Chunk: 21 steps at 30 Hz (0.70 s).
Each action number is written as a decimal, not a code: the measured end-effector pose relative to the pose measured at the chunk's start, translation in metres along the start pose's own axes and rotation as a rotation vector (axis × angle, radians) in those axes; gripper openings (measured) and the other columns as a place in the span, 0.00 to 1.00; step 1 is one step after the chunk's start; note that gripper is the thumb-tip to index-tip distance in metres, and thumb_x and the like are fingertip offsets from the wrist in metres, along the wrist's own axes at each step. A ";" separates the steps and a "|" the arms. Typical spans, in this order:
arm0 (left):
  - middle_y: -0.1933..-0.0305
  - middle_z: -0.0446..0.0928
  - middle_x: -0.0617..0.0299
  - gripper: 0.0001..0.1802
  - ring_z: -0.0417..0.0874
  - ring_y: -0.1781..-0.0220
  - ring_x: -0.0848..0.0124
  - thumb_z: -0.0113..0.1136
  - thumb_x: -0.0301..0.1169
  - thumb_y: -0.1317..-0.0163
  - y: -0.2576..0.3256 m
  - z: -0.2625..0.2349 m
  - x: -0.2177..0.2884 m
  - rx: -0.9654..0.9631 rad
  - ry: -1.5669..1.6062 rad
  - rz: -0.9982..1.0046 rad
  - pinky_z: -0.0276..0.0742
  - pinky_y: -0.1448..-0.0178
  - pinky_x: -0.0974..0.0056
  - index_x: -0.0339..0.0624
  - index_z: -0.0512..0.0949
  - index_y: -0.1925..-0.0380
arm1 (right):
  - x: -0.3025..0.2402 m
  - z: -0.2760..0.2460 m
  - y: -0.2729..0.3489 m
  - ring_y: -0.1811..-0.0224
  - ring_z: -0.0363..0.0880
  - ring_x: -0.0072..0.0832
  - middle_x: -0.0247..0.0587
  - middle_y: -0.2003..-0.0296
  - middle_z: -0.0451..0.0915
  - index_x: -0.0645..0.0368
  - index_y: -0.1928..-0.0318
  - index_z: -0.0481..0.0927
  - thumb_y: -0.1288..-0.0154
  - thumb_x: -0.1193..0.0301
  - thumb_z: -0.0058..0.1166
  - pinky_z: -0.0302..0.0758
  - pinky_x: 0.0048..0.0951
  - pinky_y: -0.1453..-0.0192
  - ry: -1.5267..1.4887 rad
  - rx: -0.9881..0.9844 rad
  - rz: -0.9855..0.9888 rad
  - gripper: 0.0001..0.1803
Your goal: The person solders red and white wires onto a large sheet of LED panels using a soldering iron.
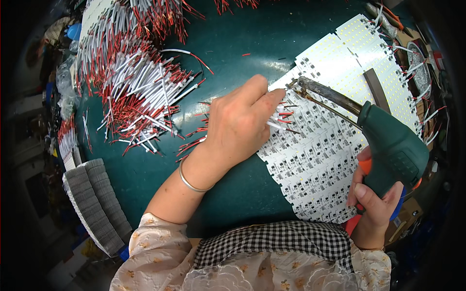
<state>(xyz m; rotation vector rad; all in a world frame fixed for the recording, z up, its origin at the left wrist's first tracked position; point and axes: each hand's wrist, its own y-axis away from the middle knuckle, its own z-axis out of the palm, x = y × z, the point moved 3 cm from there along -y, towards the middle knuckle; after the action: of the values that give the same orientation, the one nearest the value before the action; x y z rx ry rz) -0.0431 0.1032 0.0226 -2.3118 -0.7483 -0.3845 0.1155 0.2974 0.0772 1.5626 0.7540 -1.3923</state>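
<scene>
My left hand point(240, 123) is closed around a small bundle of short white-and-red wires point(281, 120) and presses one wire end onto the white LED circuit boards point(320, 160) fanned across the green table. My right hand point(376, 206) grips a green soldering gun point(393, 145) with an orange trigger. Its long dark metal tip point(303, 87) reaches left and touches the board right at my left fingertips. A silver bangle sits on my left wrist.
A large heap of white-and-red wires point(138, 85) covers the table's upper left. Grey ribbed strips point(94, 203) are stacked at the lower left edge. More LED panels point(369, 53) with a dark bar on them lie at the upper right, beside loose wires and clutter.
</scene>
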 end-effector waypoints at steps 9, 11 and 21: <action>0.73 0.67 0.59 0.19 0.75 0.78 0.63 0.60 0.15 0.63 0.000 -0.001 0.000 -0.018 0.026 0.010 0.71 0.78 0.60 0.37 0.81 0.65 | 0.010 -0.004 0.005 0.82 0.73 0.25 0.49 0.59 0.73 0.76 0.44 0.65 0.48 0.76 0.63 0.72 0.23 0.83 0.011 -0.021 0.126 0.32; 0.73 0.67 0.59 0.19 0.75 0.78 0.63 0.60 0.16 0.63 0.000 -0.001 0.000 -0.018 0.027 0.008 0.71 0.78 0.60 0.37 0.81 0.65 | 0.004 0.002 0.002 0.82 0.72 0.24 0.49 0.61 0.74 0.76 0.43 0.66 0.47 0.76 0.62 0.72 0.23 0.83 0.055 0.006 0.078 0.32; 0.74 0.67 0.60 0.19 0.74 0.79 0.63 0.60 0.16 0.64 0.001 0.000 0.000 0.002 0.017 0.032 0.70 0.79 0.60 0.38 0.81 0.66 | 0.002 -0.004 0.004 0.83 0.71 0.23 0.46 0.68 0.73 0.76 0.42 0.63 0.47 0.71 0.66 0.70 0.22 0.84 0.024 0.041 0.007 0.36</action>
<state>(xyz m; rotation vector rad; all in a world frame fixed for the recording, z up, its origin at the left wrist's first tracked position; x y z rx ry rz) -0.0431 0.1024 0.0223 -2.3129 -0.7023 -0.3885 0.1211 0.2995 0.0764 1.6145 0.7381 -1.3941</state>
